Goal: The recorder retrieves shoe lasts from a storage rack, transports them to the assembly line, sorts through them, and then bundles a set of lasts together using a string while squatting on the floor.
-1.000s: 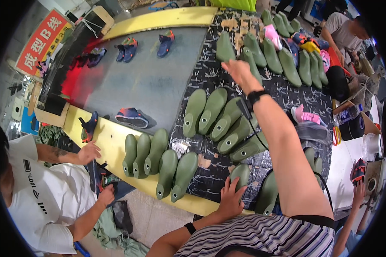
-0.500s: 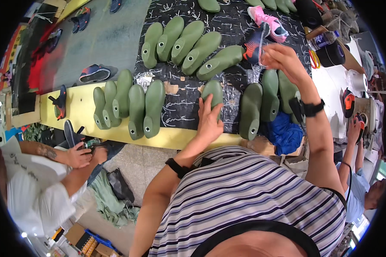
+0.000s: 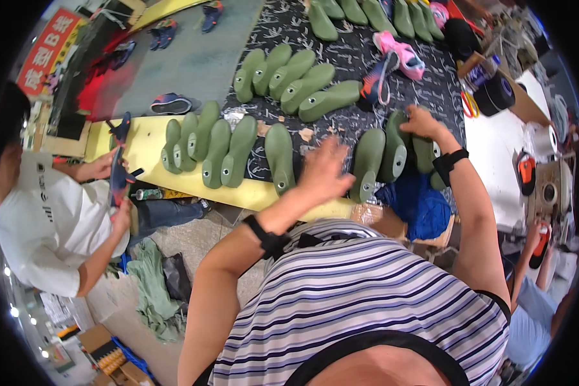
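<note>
Green shoe lasts stand in a row along the near edge of the bench. My left hand [image 3: 328, 168], blurred by motion, is over the bench with its fingers spread and nothing in it. It lies between a single last [image 3: 279, 157] on its left and another last [image 3: 368, 164] on its right. My right hand [image 3: 426, 123] reaches over the right end of the row, fingers apart, at the toe of a last [image 3: 394, 149]. One more last [image 3: 423, 153] is partly hidden below that hand. Whether the fingertips touch a last is unclear.
Several lasts [image 3: 293, 77] lie farther back beside a dark blue and orange shoe [image 3: 379, 80] and a pink shoe [image 3: 402, 56]. A blue cloth bundle [image 3: 418, 202] hangs at the near edge. A co-worker [image 3: 51, 219] at left holds a dark shoe.
The last under my left hand now stands farther left, released, and that hand has moved right. My right hand has come nearer, from the dark shoe to the lasts. The co-worker has raised a shoe.
</note>
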Action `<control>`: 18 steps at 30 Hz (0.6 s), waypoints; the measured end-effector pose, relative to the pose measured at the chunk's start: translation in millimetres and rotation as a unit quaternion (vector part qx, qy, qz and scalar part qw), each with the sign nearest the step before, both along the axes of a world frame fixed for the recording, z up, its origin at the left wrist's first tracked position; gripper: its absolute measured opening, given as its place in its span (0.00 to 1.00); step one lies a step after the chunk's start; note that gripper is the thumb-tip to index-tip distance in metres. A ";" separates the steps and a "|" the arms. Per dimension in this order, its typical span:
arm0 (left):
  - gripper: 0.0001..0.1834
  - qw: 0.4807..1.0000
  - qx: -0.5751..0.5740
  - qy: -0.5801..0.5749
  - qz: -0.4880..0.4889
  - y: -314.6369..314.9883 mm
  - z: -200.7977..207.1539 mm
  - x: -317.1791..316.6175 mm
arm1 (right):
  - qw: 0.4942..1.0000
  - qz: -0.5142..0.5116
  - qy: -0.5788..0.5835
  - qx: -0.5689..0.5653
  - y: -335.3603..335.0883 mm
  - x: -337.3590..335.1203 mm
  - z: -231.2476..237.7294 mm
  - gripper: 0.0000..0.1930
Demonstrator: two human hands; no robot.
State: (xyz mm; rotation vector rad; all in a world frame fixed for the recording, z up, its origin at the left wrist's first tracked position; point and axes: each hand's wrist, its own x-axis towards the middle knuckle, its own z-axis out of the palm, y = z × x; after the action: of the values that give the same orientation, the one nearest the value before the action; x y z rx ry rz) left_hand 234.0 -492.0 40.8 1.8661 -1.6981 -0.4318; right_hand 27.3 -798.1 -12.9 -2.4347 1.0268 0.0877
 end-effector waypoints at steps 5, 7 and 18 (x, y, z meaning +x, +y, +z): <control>0.21 0.978 0.148 -0.009 -0.145 -23.6 -17.0 -68.0 | 0.969 -0.034 0.140 0.198 -8.9 45.1 10.9 0.34; 0.11 0.988 0.071 -0.011 -0.136 -25.9 -39.0 -57.2 | 0.973 0.002 0.150 0.175 -3.8 53.4 18.9 0.36; 0.18 0.994 0.081 -0.008 0.079 42.5 -48.5 26.3 | 0.905 -0.165 -0.044 0.390 43.4 64.0 21.2 0.15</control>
State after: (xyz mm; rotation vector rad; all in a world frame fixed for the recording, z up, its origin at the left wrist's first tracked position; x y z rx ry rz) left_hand 260.3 -449.6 -7.7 2.1073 -1.5492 -0.5037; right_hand 91.3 -754.7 8.2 -1.5124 1.0805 0.2232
